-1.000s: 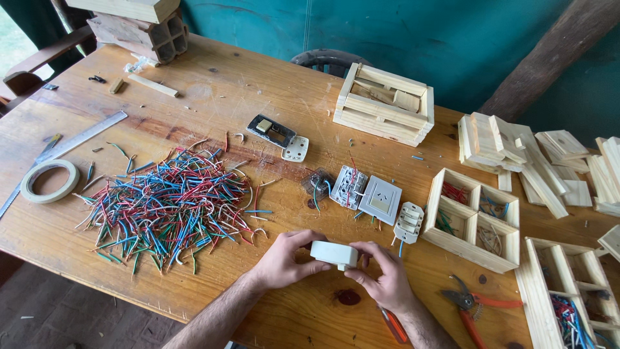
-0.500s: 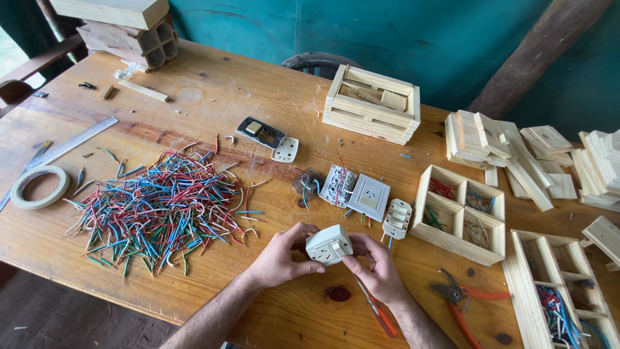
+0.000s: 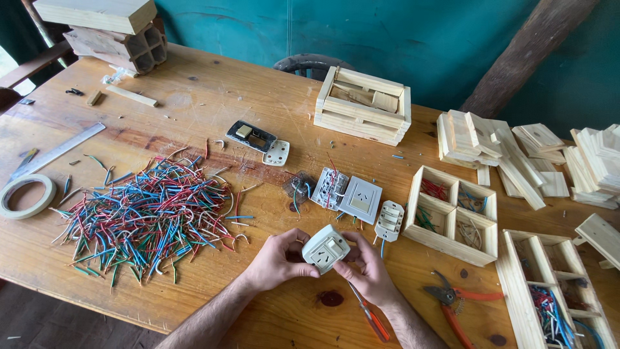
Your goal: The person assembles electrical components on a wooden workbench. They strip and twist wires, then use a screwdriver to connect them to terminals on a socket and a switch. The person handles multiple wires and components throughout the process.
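Both hands, left and right, clamp a white socket right of the wire pile, its cover not yet off.

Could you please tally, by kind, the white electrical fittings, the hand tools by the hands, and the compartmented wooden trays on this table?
White electrical fittings: 5, one held by left hand and right hand
Hand tools: 2
Compartmented wooden trays: 2
Total: 9

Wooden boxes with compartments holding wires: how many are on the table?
2. One four-compartment box sits right of the white socket parts; a longer one lies at the lower right corner, partly cut off by the frame.
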